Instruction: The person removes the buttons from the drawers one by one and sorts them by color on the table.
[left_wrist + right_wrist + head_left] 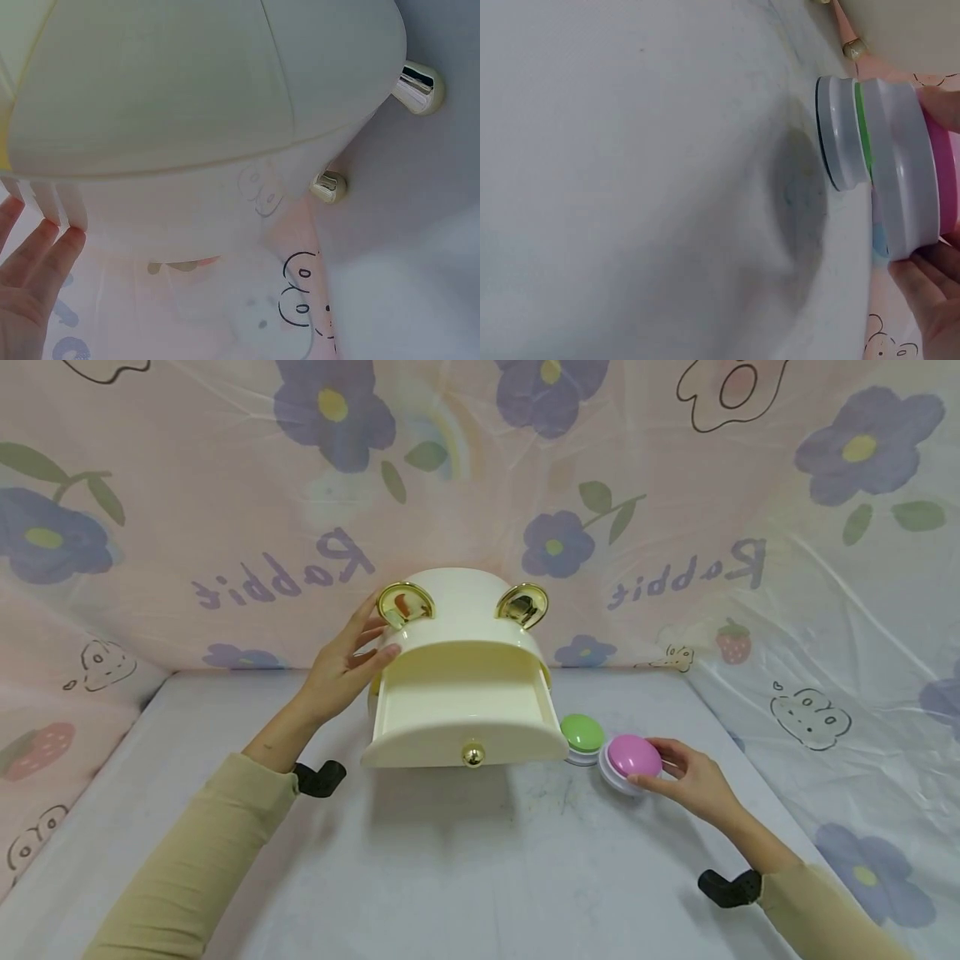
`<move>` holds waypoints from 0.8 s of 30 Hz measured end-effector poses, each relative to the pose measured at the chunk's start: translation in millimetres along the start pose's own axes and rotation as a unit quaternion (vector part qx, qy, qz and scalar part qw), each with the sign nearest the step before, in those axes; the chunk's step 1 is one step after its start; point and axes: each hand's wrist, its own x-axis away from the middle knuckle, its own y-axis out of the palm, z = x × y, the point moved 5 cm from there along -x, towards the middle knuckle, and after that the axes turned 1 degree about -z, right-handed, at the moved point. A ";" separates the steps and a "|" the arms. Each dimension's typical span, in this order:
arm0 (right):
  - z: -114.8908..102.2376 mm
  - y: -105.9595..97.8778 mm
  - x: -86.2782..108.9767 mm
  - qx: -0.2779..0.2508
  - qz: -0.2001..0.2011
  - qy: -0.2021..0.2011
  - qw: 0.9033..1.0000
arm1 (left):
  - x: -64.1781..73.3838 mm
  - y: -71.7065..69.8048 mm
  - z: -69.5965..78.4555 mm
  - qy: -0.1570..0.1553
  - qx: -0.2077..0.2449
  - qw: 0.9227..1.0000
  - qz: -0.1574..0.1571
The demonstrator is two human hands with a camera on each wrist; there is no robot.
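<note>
A cream storage box (459, 602) with gold ear shapes stands at the middle back, its drawer (465, 745) pulled out and bare inside. My left hand (347, 658) rests against the box's left side; in the left wrist view its fairly straight fingertips touch the shell. To the right, my right hand (693, 779) grips a pink-topped round push button (633, 757) by its edges, thumb on the near side. The white base (906, 169) of this button is above the table, over a shadow. Just left of it sits a green-topped push button (582, 733), beside the drawer front.
A white table (450, 877) lies beneath everything. Patterned fabric (465, 510) with flowers and lettering hangs behind and at both sides. Short gold feet (420, 88) hold up the box. A gold knob (473, 755) sticks out from the drawer front.
</note>
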 end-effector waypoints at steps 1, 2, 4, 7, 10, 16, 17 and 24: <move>1.0 0.6 0.3 0.002 0.000 0.000 1.000 | 0.1 0.0 0.0 0.000 0.000 1.000 0.000; 1.9 1.2 0.8 0.006 0.000 0.000 1.000 | 0.2 0.1 0.1 -0.001 0.001 1.000 0.000; 3.9 2.3 1.6 0.008 -0.002 0.003 1.000 | 0.5 0.1 0.2 -0.003 0.001 1.000 0.000; 6.1 3.5 2.8 0.010 -0.003 0.007 1.000 | 1.0 0.2 0.8 -0.004 -0.001 1.000 0.000; 8.2 4.2 4.1 0.012 -0.002 0.010 1.000 | 1.2 0.3 1.6 -0.003 -0.002 1.000 0.001; 14.7 8.2 6.1 0.004 -0.003 0.017 1.000 | 1.5 0.5 1.8 -0.003 -0.002 1.000 -0.001; 16.0 9.1 6.1 0.003 -0.004 0.018 1.000 | 1.6 0.5 1.5 -0.004 -0.002 1.000 -0.001; 22.7 12.6 5.1 0.007 -0.002 0.025 1.000 | 1.6 0.6 -0.5 -0.010 -0.001 1.000 -0.005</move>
